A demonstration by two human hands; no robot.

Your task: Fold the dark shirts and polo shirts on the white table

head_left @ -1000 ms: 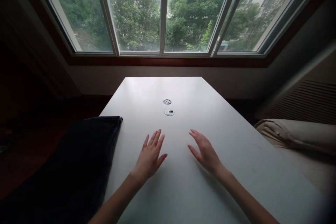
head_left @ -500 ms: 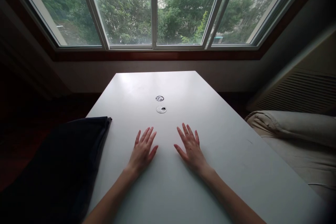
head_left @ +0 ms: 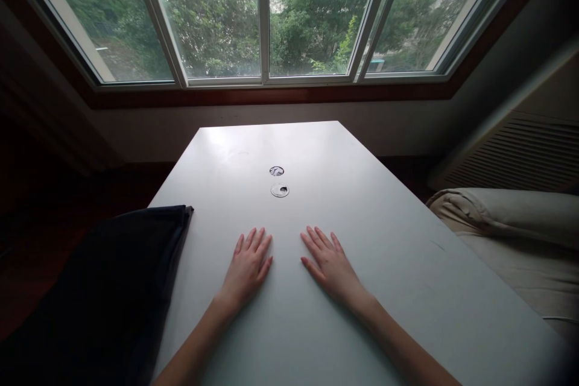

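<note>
My left hand (head_left: 248, 268) and my right hand (head_left: 330, 265) lie palm down on a white table (head_left: 375, 223), side by side with a gap between them. Both hold nothing, and their fingers are slightly spread. Nearest to them, straight ahead, are two round metal cable grommets (head_left: 280, 190) set into the tabletop. A dark folded cloth (head_left: 104, 277) lies over the table's left edge, a little left of my left hand.
A large window (head_left: 262, 18) with trees outside is beyond the table's far end. On the right, a beige cushioned sofa (head_left: 506, 217) sits below a slatted wall vent (head_left: 520, 154). The floor at left is dark.
Both hands have moved closer together and settled flat on the table. The view has shifted slightly and turned level.
</note>
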